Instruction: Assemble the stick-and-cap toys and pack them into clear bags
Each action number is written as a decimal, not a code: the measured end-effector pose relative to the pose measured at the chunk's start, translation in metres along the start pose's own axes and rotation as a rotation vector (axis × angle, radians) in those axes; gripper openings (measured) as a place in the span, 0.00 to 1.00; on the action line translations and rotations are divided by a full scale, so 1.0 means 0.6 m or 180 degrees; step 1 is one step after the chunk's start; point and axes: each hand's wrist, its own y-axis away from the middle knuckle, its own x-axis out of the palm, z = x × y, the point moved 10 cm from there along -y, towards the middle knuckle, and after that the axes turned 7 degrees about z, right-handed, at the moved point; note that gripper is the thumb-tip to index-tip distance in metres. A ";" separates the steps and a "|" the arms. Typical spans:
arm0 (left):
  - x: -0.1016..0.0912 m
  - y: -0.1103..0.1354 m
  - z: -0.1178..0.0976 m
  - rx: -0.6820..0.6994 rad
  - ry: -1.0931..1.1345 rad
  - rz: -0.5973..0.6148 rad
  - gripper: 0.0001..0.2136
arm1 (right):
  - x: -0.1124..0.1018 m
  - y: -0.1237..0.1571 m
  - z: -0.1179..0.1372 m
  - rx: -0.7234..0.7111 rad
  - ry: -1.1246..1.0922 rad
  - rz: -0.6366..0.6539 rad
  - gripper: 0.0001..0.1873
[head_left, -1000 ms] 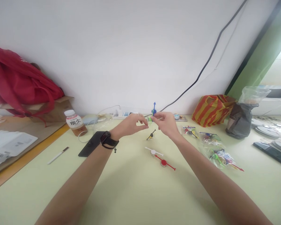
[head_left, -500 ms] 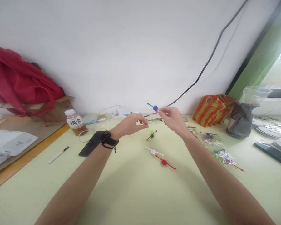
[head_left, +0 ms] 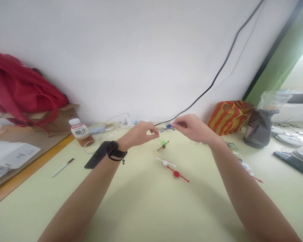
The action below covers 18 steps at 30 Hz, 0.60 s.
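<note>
- Fingertips of the person's right hand (head_left: 192,127), right of centre in the frame, sit close together at the blue plastic arrow spinner with a round hub (head_left: 169,126); whether they clamp its hidden end or merely rest beside it cannot be told.
- The left hand (head_left: 142,134), at the frame's centre, curls thumb and index finger into a ring, tips seemingly together; nothing shows between them.
- Below the left fingertips stands a black-and-yellow arrow spinner (head_left: 164,146), a bright green piece (head_left: 163,142) showing just behind it.
- Lower down, near the centre, lie a white arrow spinner with a round hub (head_left: 165,163) and a red one (head_left: 176,174), arrow ends nearly meeting.
- The step in hand seems to be handling the blue spinner over the pale green table (head_left: 131,201).
- The next move, as judged here, calls for a sure pinch or a clean release at the hub.
</note>
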 end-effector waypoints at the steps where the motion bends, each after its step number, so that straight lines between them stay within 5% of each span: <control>1: 0.000 0.000 -0.002 0.0018 -0.0012 0.0013 0.11 | 0.004 -0.001 0.001 0.0000 0.0015 0.0027 0.20; 7: 0.003 -0.001 -0.011 0.0110 -0.0002 0.0115 0.09 | 0.020 -0.009 0.001 -0.0033 0.0128 -0.0061 0.12; 18: 0.002 -0.001 -0.016 0.0196 0.0064 0.0146 0.10 | 0.080 -0.025 0.000 0.0027 0.0359 0.0141 0.12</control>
